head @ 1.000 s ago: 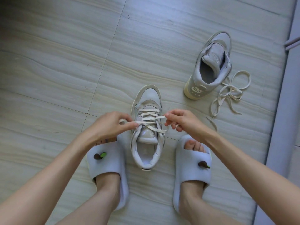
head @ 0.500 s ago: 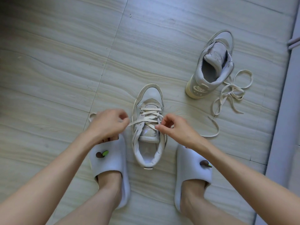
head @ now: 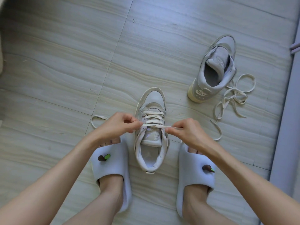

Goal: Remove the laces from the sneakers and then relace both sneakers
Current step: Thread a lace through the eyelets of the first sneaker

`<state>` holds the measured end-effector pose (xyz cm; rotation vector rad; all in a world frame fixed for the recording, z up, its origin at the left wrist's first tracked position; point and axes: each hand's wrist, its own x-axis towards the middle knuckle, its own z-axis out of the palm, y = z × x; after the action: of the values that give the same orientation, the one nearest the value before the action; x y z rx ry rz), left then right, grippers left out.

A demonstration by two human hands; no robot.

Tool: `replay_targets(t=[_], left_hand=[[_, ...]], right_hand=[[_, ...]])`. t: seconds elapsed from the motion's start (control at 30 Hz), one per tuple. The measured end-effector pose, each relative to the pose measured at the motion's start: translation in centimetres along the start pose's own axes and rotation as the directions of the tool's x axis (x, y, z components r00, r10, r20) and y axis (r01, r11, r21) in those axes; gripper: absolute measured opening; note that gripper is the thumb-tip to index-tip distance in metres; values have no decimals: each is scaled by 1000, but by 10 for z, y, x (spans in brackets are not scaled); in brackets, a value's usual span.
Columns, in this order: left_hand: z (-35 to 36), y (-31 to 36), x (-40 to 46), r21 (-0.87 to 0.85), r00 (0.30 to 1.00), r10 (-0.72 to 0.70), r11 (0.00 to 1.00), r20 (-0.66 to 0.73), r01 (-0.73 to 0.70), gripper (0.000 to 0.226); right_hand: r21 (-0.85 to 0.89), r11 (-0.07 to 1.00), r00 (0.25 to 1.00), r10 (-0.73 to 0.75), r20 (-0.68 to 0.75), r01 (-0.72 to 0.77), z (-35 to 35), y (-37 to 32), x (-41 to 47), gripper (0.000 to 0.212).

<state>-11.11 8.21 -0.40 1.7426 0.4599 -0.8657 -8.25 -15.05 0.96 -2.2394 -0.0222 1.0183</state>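
Both hands (head: pixel 186 133) on near sneaker's (head: pixel 151 132) lace (head: pixel 162 126)

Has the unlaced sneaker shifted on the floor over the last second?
No. The unlaced sneaker keeps its spot against the grey strip along the floor's right side, loose lace beside it.

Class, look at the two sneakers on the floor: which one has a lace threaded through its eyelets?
The sneaker between the feet, where both hands pinch the lace. The far sneaker has none threaded; a loose lace lies beside it.
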Motion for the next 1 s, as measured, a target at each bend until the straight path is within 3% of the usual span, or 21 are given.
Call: replay_targets(t=[0.1,0.2,0.33,0.43,0.53,0.6,0.73,1.0], left_hand=[[-10,-11,-2,3,999,32,1000,-17,-31,25],[-8,-19,0,-11,999,-38,999,38,38,20],[3,-11,7,70,998,5,998,56,-9,10],[10,-1,13,141,998,42,989,50,-49,29],[16,6,17,285,996,76,955,43,-85,30],[20,9,20,208,996,80,974,44,-88,26],[23,17,22,-145,999,32,989,25,-28,22],[17,19,30,-99,996,80,992,-44,-84,25]], right_hand=[[156,987,998,44,39,-50,-5,3,-2,22],[354,916,982,163,96,-187,-2,7,-4,14],[369,915,985,139,99,-166,5,8,-3,10],[357,921,987,136,90,-159,8,9,-1,17],[338,933,992,107,61,-121,11,9,2,21],[379,919,994,104,37,-110,12,8,4,24],[561,820,993,116,31,-113,4,0,12,27],[402,912,996,88,-10,-76,-15,-1,20,27]])
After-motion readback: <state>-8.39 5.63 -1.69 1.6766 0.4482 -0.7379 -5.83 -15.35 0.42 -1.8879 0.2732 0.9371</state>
